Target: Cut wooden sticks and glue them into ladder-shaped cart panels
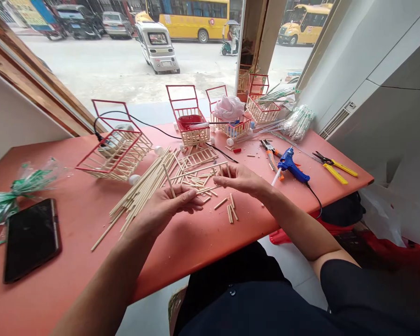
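My left hand [173, 200] is closed, thumb and fingers pinching thin wooden sticks. One stick [168, 181] stands up out of this grip, and a short stick [205, 190] spans the gap toward the other hand. Opposite it, my right hand [240, 179] is closed in a pinch on wooden sticks, with short ends poking up by its fingertips. Whether the held sticks are joined is hard to tell. Beneath and behind lie loose cut sticks, a ladder-like stick panel [198, 158] and a bundle of long sticks [143, 186]. Several short pieces [231, 212] rest nearer me.
Stick-built carts with red trim, such as one with a power strip inside [115, 149], line the table's back. To the right are a blue glue gun [294, 165], orange-handled pliers [269, 151] and yellow-handled cutters [334, 168]. A phone [31, 240] lies left on the pink table [196, 242].
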`<state>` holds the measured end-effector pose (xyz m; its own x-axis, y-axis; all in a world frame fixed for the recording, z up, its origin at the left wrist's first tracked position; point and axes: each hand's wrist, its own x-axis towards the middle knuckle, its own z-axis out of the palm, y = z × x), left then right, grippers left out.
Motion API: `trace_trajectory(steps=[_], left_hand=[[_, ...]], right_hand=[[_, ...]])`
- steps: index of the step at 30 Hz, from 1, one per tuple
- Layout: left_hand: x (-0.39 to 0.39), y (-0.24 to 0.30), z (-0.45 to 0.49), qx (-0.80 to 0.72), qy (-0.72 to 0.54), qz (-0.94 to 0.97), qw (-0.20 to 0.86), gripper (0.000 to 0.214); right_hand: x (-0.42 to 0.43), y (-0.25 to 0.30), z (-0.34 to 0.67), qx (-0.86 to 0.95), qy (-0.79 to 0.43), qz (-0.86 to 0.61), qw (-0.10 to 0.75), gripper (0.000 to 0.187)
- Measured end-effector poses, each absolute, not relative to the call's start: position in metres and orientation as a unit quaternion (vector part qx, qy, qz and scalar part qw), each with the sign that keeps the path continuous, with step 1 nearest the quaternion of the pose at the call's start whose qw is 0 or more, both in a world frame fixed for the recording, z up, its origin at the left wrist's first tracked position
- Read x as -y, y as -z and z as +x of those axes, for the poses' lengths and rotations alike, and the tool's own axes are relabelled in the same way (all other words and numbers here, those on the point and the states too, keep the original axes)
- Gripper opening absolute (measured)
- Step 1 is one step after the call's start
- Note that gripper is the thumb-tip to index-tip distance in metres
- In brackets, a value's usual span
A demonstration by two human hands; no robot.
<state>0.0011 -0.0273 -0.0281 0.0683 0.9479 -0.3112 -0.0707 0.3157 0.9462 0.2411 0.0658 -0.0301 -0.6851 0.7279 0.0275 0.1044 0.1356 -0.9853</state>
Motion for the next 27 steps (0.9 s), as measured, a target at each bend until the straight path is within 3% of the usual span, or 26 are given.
trace_trajectory(steps=[6, 10, 20, 27], left_hand=[[0.024, 0.031, 0.0, -0.521, -0.533, 0.398, 0.534, 0.074], [0.02, 0.035, -0.003, -0.524, -0.586, 0.419, 0.455, 0.067], [0.058, 0.021, -0.02, -0.532, -0.505, 0.496, 0.465, 0.05], [0.121, 0.034, -0.02, -0.546, -0.398, 0.519, 0.523, 0.048]], right_hand=[[-0.065, 0.025, 0.242, 0.7, -0.592, -0.297, 0.266, 0.063], [-0.067, 0.024, 0.241, 0.715, -0.577, -0.295, 0.26, 0.065], [-0.035, -0.002, 0.25, 0.735, -0.544, -0.319, 0.249, 0.063], [0.028, 0.02, 0.267, 0.727, -0.578, -0.308, 0.206, 0.058]])
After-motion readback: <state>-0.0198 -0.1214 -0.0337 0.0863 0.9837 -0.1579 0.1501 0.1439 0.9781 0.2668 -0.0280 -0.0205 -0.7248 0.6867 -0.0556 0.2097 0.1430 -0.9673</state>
